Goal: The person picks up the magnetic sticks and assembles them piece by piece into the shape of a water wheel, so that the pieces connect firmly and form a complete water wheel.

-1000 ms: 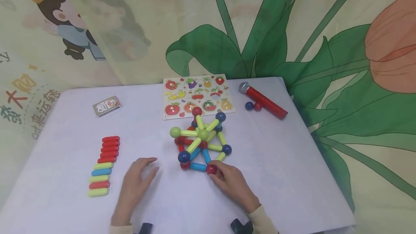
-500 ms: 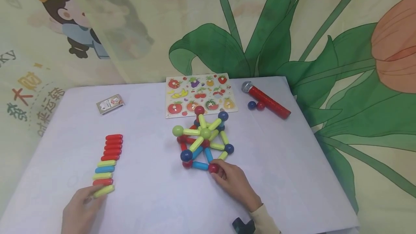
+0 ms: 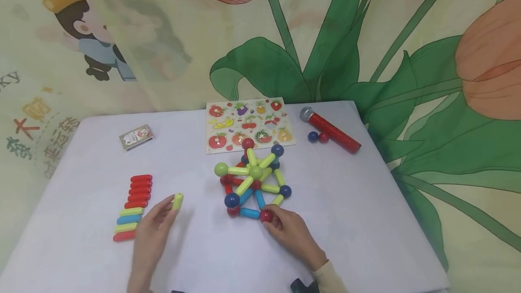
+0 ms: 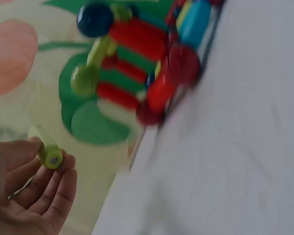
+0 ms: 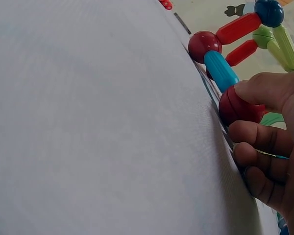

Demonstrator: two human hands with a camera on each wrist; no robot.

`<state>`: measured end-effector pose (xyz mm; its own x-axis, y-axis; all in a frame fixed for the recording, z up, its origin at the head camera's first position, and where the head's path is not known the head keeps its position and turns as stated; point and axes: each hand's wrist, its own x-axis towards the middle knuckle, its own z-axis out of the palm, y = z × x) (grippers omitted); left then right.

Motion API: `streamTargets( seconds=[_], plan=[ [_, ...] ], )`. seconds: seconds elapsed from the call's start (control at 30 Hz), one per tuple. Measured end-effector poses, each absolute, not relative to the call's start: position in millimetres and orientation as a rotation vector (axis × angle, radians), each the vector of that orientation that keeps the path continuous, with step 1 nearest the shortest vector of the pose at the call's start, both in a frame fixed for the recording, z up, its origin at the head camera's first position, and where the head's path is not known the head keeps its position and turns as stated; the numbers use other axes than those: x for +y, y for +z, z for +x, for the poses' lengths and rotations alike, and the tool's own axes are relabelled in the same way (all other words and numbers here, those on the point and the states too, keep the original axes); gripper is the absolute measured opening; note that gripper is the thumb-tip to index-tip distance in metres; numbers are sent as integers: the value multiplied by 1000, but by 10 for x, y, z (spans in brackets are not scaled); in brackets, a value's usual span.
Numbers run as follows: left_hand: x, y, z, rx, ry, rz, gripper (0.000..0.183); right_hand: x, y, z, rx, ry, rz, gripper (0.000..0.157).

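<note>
- Head view: see a yellow-green stick (image 3: pixel 177 201) in the left hand (image 3: pixel 150 227), in a narrow pinch of thumb and fingers, up above the table (image 3: pixel 211 257) and apart from the ball-and-stick toy (image 3: pixel 255 172).
- Find the toy near the middle of the table, with the near red ball (image 3: pixel 266 215) pinched in the right hand (image 3: pixel 294 232).
- Best to hold that ball snug but soft, so as not to tip the toy.
- Best to point the stick's end right at any ball to be touched, slow and straight, with fingertips back from the tip.
- Go round the high blue ball (image 3: pixel 232 200) at the toy's near left side; easy to bump.
</note>
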<state>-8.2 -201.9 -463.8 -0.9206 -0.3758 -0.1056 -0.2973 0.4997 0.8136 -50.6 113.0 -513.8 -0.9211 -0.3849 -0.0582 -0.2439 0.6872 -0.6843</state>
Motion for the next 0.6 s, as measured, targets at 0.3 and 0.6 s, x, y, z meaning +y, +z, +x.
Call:
streamTargets(
  seconds=[0.3,0.6],
  plan=[
    [-1296,-4583,-499,-2188,-2203,369,43,1115,-5139,-467,2683,-1071,-493,32],
    [-1230,-4540,-586,-2183,-2275,447,40,1125,-5127,-498,2693,-1060,-483,31]
  ],
)
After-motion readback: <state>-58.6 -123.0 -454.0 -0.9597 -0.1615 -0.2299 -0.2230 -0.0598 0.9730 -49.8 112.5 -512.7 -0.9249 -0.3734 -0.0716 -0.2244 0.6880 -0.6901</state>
